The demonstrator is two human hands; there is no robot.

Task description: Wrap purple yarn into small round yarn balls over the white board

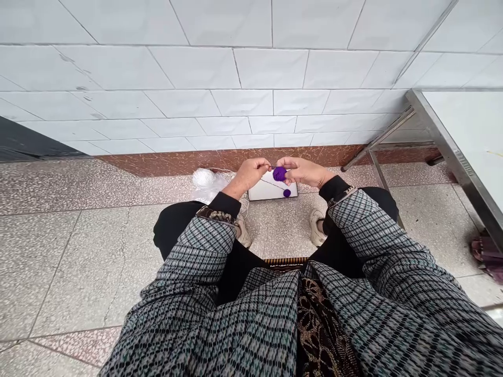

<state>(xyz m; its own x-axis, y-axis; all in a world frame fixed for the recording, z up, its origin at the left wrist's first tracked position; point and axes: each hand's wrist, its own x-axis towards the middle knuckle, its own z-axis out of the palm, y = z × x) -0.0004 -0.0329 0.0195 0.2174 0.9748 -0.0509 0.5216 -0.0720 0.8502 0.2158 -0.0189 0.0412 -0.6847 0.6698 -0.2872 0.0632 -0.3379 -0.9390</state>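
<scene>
My right hand has its fingers closed round a small purple yarn ball. Thumb and fingertips of my left hand are pinched together just left of that ball. A dark strand of yarn slants from near my left hand down to a smaller purple ball. That smaller ball rests on a white flat board or box with a dark edge, on the floor below my hands. Whether the left fingertips hold yarn or a thin tool is too small to make out.
White yarn with clear plastic lies on the floor left of the board. A white tiled wall rises in front. On the right stands a metal-framed table; a dark reddish cloth or bag lies beneath it.
</scene>
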